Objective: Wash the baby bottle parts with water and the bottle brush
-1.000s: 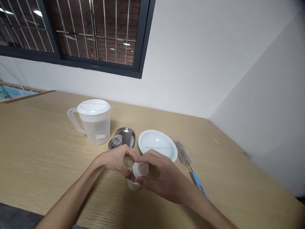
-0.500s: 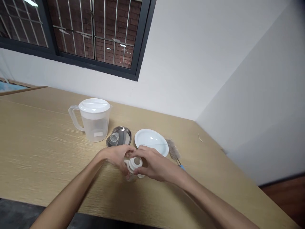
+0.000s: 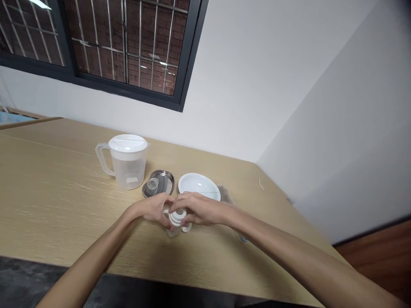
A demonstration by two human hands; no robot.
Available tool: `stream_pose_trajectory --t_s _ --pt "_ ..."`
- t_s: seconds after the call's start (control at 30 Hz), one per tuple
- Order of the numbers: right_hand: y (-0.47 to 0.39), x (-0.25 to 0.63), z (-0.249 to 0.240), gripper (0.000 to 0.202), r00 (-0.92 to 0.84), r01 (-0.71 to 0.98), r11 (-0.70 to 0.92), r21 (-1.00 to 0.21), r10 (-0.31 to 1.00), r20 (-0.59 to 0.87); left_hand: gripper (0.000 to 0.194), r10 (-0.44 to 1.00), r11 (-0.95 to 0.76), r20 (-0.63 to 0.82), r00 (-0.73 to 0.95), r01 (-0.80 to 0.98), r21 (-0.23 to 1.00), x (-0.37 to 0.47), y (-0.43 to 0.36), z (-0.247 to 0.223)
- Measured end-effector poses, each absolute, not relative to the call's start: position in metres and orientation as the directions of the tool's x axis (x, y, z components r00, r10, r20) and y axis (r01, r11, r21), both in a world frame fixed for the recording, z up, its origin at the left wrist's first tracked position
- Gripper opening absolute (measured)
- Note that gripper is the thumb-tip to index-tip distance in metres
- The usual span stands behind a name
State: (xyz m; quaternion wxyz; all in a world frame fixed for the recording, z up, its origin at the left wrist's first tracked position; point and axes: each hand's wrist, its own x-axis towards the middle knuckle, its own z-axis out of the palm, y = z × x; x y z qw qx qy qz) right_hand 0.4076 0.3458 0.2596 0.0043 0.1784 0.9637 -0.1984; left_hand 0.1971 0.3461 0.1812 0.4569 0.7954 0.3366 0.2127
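A small clear baby bottle [image 3: 173, 232] with white side handles stands upright between my hands, near the front of the table. My left hand [image 3: 156, 209] is closed round its left side. From the right, my right hand [image 3: 199, 208] grips the white collar [image 3: 176, 217] at the top, thumb in front and fingers behind. The fingers partly cover the nipple area. Just behind, a metal tray [image 3: 166, 183] carries a clear cap [image 3: 153, 184]. To its right lies a white oval dish [image 3: 199, 185], its front edge partly hidden by my right hand.
A lidded, translucent pitcher [image 3: 129, 169] stands at the back left. Right of the dish lies a bottle brush [image 3: 226, 195], mostly covered by my right forearm. A thin pale strip [image 3: 261, 184] rests farther right. White walls and a barred window [image 3: 125, 47] border the table.
My right fingers have shifted on the collar and now reach farther over its top. My right forearm covers more of the brush. The left hand keeps its hold on the bottle.
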Motion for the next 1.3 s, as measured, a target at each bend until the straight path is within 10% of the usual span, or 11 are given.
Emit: stream_pose_trajectory --t_s 0.33,0.53,0.8,1.3 --pt "0.354 0.401 0.259 0.028 -0.983 0.174 0.965 -0.196 0.157 -0.099 0.036 0.765 -0.355 0.064 0.641 0.337 0.872 0.196 0.337 0.175" --pt "0.324 0.371 0.279 0.039 -0.704 0.677 0.736 0.002 0.648 -0.289 0.035 0.837 -0.343 0.14 0.529 0.307 0.888 0.2 0.321 0.169" --pt "0.303 0.337 0.285 0.043 -0.433 0.883 0.464 0.07 0.863 -0.26 0.037 0.888 -0.323 0.215 0.407 0.217 0.921 0.213 0.293 0.155" --pt "0.297 0.373 0.291 0.032 -0.743 0.639 0.768 -0.038 0.604 -0.289 0.042 0.927 -0.337 0.292 0.235 0.178 0.925 0.217 0.288 0.139"
